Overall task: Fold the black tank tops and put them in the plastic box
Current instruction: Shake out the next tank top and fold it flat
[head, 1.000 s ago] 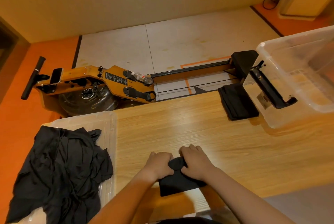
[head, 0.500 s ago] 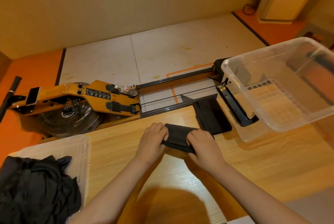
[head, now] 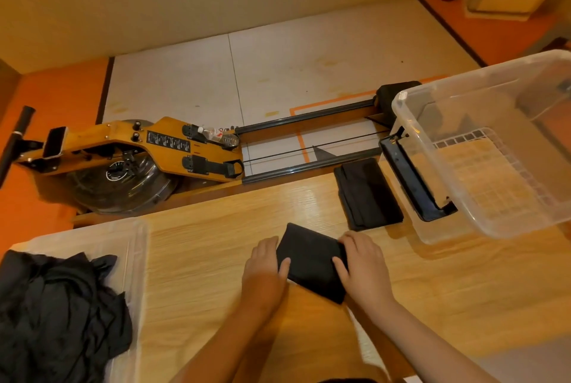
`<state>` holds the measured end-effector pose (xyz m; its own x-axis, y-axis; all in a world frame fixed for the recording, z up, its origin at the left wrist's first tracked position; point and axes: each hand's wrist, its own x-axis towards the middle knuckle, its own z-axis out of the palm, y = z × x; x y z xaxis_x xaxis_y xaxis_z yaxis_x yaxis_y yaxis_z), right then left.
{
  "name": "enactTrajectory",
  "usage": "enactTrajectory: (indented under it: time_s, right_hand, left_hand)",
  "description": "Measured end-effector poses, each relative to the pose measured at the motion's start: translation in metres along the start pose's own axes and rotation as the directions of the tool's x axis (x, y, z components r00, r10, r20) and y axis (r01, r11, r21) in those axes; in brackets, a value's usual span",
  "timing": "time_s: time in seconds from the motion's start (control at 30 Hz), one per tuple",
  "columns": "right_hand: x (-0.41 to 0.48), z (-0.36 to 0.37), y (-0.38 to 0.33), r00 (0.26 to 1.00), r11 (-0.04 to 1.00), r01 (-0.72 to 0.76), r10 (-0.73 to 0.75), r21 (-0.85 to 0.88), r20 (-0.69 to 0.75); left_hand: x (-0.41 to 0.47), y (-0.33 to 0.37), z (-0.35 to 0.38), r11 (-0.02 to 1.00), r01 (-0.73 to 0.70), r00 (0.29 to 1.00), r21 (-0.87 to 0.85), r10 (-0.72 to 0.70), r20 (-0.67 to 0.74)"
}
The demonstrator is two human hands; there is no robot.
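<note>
A folded black tank top (head: 310,262) lies flat on the wooden table (head: 200,274), near its middle. My left hand (head: 264,265) grips its left edge with the thumb on top. My right hand (head: 363,265) grips its right edge the same way. A second folded black tank top (head: 367,194) lies further back, right beside the clear plastic box (head: 432,228). That box stands at the table's right end and shows only its gridded bottom inside. Several unfolded black tank tops (head: 58,314) lie in a heap at the left.
The heap rests on a clear plastic tray (head: 136,246) at the table's left end. A black handle clip (head: 411,184) sticks out of the box's near-left side. Behind the table, on the floor, a wooden rowing machine (head: 129,150) lies along the far edge.
Both hands lifted the folded tank top from the near edge toward the box. It now lies flat and wider between them, short of the other folded one.
</note>
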<state>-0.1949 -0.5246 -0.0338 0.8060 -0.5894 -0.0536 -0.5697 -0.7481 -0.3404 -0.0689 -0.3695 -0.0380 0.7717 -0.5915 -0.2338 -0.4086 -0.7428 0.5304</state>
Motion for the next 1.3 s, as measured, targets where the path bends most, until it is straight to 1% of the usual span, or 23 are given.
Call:
enactTrajectory:
  time_s: [0.03,0.1,0.13,0.17,0.23,0.27,0.33,0.4,0.43,0.47,0.53,0.57,0.63,0.7,0.73,0.8,0.87,0.93,0.97,1.03,1.1,1.13,1.3]
  right_hand:
    - [0.005,-0.002,0.0,0.999,0.999,-0.024,0.025,-0.022,0.043]
    - [0.011,-0.004,0.0,0.991,0.997,-0.031,0.04,-0.063,0.13]
    - [0.013,-0.004,0.0,0.987,0.996,-0.021,0.034,-0.087,0.158]
    - [0.013,-0.004,-0.001,0.982,0.995,-0.014,0.033,-0.102,0.185]
    - [0.012,-0.004,-0.002,0.969,0.994,-0.032,0.056,-0.101,0.241]
    - [0.011,-0.004,-0.001,0.96,0.995,-0.05,0.073,-0.089,0.27]
    - [0.008,-0.005,0.003,0.944,0.994,-0.103,0.109,-0.035,0.312]
    - [0.005,-0.009,0.009,0.931,0.975,-0.204,0.166,0.087,0.325]
    - [0.004,-0.013,0.013,0.924,0.942,-0.269,0.193,0.202,0.33]
    - [0.004,-0.017,0.018,0.911,0.88,-0.336,0.214,0.337,0.352]
    - [0.008,-0.029,0.023,0.895,0.715,-0.414,0.205,0.563,0.397]
    - [0.01,-0.034,0.026,0.9,0.665,-0.415,0.2,0.621,0.387]
    - [0.017,-0.042,0.027,0.917,0.595,-0.397,0.228,0.698,0.327]
    - [0.026,-0.049,0.029,0.917,0.486,-0.382,0.308,0.786,0.255]
    - [0.031,-0.051,0.031,0.902,0.42,-0.383,0.363,0.823,0.234]
    - [0.041,-0.054,0.033,0.847,0.262,-0.399,0.474,0.879,0.243]
    - [0.052,-0.049,0.039,0.753,0.11,-0.442,0.585,0.89,0.302]
    - [0.059,-0.04,0.044,0.648,-0.009,-0.485,0.667,0.874,0.367]
    - [0.061,-0.038,0.046,0.618,-0.055,-0.477,0.689,0.877,0.379]
    - [0.064,-0.033,0.05,0.589,-0.102,-0.437,0.719,0.894,0.369]
    - [0.065,-0.031,0.051,0.561,-0.113,-0.436,0.742,0.893,0.368]
    - [0.065,-0.03,0.051,0.551,-0.118,-0.443,0.746,0.889,0.374]
    - [0.064,-0.022,0.045,0.535,-0.128,-0.417,0.766,0.9,0.357]
  left_hand:
    - [0.009,0.006,0.0,0.996,0.048,0.998,0.074,-0.051,0.028]
    - [0.026,0.016,0.0,0.962,0.087,0.987,0.257,-0.119,0.111]
    - [0.033,0.019,0.0,0.949,0.102,0.975,0.299,-0.155,0.16]
    - [0.039,0.022,0.0,0.948,0.137,0.956,0.286,-0.203,0.214]
    - [0.047,0.021,0.001,0.951,0.236,0.901,0.201,-0.291,0.322]
    - [0.05,0.019,0.002,0.951,0.256,0.876,0.173,-0.304,0.375]
    - [0.051,0.014,0.002,0.965,0.224,0.848,0.133,-0.261,0.461]
    - [0.051,0.012,0.001,0.98,0.199,0.848,0.019,-0.182,0.498]
    - [0.053,0.013,-0.002,0.977,0.206,0.847,-0.062,-0.146,0.512]
    - [0.055,0.017,-0.006,0.963,0.223,0.847,-0.152,-0.114,0.519]
    - [0.065,0.032,-0.017,0.912,0.271,0.842,-0.307,-0.07,0.534]
    - [0.074,0.041,-0.022,0.89,0.282,0.845,-0.358,-0.054,0.532]
    - [0.095,0.06,-0.029,0.85,0.26,0.864,-0.459,0.007,0.503]
    - [0.116,0.077,-0.032,0.786,0.273,0.869,-0.554,0.045,0.492]
    - [0.127,0.086,-0.031,0.761,0.29,0.866,-0.581,0.05,0.498]
    - [0.15,0.106,-0.027,0.712,0.327,0.856,-0.621,0.056,0.514]
    - [0.167,0.13,-0.02,0.636,0.375,0.848,-0.675,0.058,0.526]
    - [0.179,0.143,-0.004,0.579,0.439,0.834,-0.687,0.021,0.551]
    - [0.183,0.143,0.009,0.574,0.459,0.83,-0.678,-0.005,0.558]
    - [0.184,0.137,0.03,0.593,0.488,0.826,-0.64,-0.077,0.558]
    - [0.183,0.128,0.044,0.564,0.514,0.831,-0.646,-0.138,0.539]
    - [0.182,0.125,0.047,0.558,0.507,0.839,-0.657,-0.144,0.525]
    - [0.176,0.123,0.054,0.634,0.429,0.887,-0.644,-0.161,0.433]
